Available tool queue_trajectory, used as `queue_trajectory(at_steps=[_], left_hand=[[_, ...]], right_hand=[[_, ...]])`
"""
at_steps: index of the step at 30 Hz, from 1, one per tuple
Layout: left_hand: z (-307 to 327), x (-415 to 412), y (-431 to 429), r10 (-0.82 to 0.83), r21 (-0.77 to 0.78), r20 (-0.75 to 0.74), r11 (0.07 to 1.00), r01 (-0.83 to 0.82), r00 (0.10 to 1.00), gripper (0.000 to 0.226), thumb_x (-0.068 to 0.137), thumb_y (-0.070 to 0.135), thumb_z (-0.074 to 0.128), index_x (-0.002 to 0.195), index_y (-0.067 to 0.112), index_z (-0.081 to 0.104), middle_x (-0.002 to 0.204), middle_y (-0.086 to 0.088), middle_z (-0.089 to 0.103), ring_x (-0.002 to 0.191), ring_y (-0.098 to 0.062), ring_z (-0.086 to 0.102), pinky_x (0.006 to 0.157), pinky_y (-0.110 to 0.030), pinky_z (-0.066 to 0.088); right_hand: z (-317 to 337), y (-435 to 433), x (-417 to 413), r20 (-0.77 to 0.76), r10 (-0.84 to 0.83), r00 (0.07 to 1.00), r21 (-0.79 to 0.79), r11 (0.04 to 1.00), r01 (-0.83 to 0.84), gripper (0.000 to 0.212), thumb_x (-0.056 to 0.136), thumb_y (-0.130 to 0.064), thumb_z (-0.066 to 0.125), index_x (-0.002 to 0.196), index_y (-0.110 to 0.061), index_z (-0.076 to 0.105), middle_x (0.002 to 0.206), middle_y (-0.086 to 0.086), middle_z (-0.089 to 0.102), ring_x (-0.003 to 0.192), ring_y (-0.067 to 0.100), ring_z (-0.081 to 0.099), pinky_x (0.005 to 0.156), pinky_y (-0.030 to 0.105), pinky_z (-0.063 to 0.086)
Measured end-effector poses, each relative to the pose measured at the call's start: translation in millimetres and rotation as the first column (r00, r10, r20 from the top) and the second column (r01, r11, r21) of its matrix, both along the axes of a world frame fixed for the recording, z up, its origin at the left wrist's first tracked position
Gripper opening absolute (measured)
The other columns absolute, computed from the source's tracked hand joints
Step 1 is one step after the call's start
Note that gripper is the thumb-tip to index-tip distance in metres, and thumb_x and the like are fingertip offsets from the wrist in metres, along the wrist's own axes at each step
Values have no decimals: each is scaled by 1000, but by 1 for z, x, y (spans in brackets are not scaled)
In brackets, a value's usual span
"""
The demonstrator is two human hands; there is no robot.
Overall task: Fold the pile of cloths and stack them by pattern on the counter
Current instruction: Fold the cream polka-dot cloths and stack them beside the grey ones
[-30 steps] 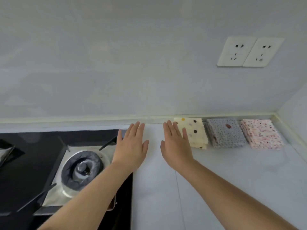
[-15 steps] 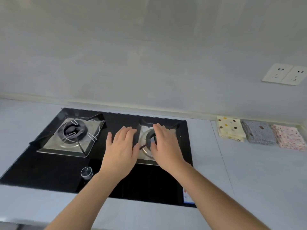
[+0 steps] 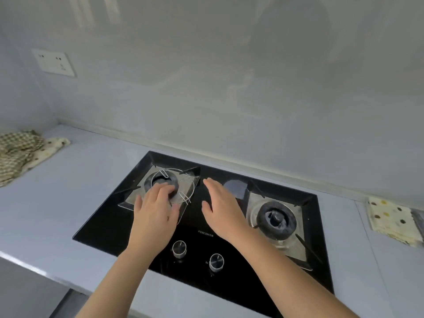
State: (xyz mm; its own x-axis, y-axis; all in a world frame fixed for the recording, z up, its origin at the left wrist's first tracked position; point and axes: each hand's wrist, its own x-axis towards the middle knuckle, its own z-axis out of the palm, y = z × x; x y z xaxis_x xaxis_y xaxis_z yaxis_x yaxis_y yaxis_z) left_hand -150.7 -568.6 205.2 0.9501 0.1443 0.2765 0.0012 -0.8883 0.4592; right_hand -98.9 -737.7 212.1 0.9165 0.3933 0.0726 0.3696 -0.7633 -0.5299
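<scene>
Our left hand [image 3: 156, 216] and right hand [image 3: 223, 212] hover flat with fingers straight, holding nothing (black hob [image 3: 192, 227] beneath). Far left of the left hand lies the unfolded pile of cloths [image 3: 20, 152]; far right of the right hand, a folded dotted stack [image 3: 392, 220].

1. The unfolded cloth pile [image 3: 18, 150], far left, runs off the left edge.
2. My left hand [image 3: 154, 216] covers the near part of the left burner [image 3: 160, 180].
3. At the right edge, beside the spotted folded stack [image 3: 390, 218], a cut-off grey sliver [image 3: 419, 220] is perhaps another folded cloth.
</scene>
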Motion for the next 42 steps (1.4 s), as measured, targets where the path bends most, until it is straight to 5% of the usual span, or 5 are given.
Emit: queue_trajectory(at_steps=[4,21,29,39,42], left_hand=[[-2,6,50,53,-36,-17,998,-53,998,34,95,23,50,129,20,49,136,4,47,129,-18,44,116,-51,19],[-10,34,306,18,23,-107,1000,-16,994,34,98,25,46,132,20,47,143,1,44,139,-18,32,118,-47,13],[-45,28,416,170,68,-134,984,-162,976,30,93,18,57,122,14,57,128,-1,55,125,-26,49,110,-56,26],[-90,153,613,152,241,-284,967,-83,947,30,93,24,46,122,21,56,129,0,50,121,-23,44,105,-44,30],[-109,187,655,104,289,-357,957,4,928,36,92,21,46,127,24,56,141,1,44,135,-21,33,109,-47,26]], right_hand=[[2,48,12,-6,73,997,8,997,-73,55,99,-19,45,151,-18,26,157,-5,27,144,10,24,115,26,20],[-14,283,37,-101,20,995,5,1000,-19,52,100,-22,44,149,-18,29,157,-3,25,133,17,41,113,35,33],[-42,391,58,-193,196,962,-95,972,-217,51,100,-19,38,149,-16,28,157,-1,24,143,17,25,116,35,25],[-79,592,160,-266,219,939,-263,920,-289,47,100,-16,38,146,-11,34,152,5,30,135,26,33,108,40,34],[-97,657,192,-254,204,945,-312,908,-280,40,98,-11,39,137,-9,43,144,9,39,126,30,40,101,43,39]])
